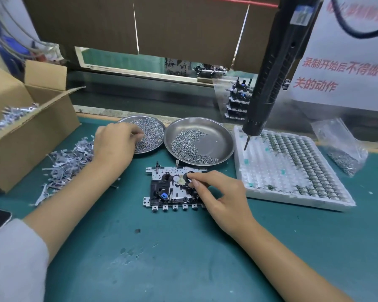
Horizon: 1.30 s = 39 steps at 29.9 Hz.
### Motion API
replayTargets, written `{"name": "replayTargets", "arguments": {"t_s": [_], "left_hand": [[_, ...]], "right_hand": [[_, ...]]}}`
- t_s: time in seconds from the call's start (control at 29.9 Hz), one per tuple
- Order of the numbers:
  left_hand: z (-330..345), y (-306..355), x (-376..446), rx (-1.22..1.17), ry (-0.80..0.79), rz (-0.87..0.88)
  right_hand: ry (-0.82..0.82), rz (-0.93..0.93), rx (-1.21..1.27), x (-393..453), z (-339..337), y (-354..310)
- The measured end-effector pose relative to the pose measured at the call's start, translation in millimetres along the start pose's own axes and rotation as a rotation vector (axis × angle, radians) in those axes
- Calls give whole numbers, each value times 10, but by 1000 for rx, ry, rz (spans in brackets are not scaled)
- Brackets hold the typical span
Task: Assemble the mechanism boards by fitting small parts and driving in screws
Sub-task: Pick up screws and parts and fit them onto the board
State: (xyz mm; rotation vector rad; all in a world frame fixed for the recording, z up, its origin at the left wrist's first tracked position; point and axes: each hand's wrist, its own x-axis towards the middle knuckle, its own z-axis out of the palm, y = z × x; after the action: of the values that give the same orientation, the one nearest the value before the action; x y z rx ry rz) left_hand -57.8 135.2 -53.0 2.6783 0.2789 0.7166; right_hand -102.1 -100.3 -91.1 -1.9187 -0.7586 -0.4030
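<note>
Screws (pixel 150 131) lie directly under the left hand (pixel 116 142), fingertips pinching into the dish (pixel 140 150); right hand (pixel 216 192) pinches a part on the board (pixel 175 188).

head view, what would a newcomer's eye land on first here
Probably the mechanism board at the centre of the green mat, with the right hand pinching a small black part on it. Behind it sit two steel dishes of screws; the left hand reaches into the left dish. A black electric screwdriver hangs at right.

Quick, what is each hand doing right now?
Left hand: fingers curled into the screws in the left round metal dish.
Right hand: pinching a small black round part on the mechanism board.
</note>
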Motion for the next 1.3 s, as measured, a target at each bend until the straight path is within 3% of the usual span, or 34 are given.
{"name": "replayTargets", "arguments": {"t_s": [0.5,0.6,0.77,0.9,1.07,1.3], "left_hand": [[6,82,-268,-335,16,-37],[-56,111,-308,-490,23,-26],[-143,475,-603,-759,-88,302],[-47,573,-762,-621,58,575],[9,578,-817,-573,203,626],[12,600,-842,-587,247,607]], "right_hand": [[54,12,-11,14,-24,-16],[70,46,16,13,-21,-37],[105,296,360,81,-64,-177],[47,412,531,143,-128,-234],[-42,424,580,150,-148,-262],[-44,282,520,110,-122,-300]]}}
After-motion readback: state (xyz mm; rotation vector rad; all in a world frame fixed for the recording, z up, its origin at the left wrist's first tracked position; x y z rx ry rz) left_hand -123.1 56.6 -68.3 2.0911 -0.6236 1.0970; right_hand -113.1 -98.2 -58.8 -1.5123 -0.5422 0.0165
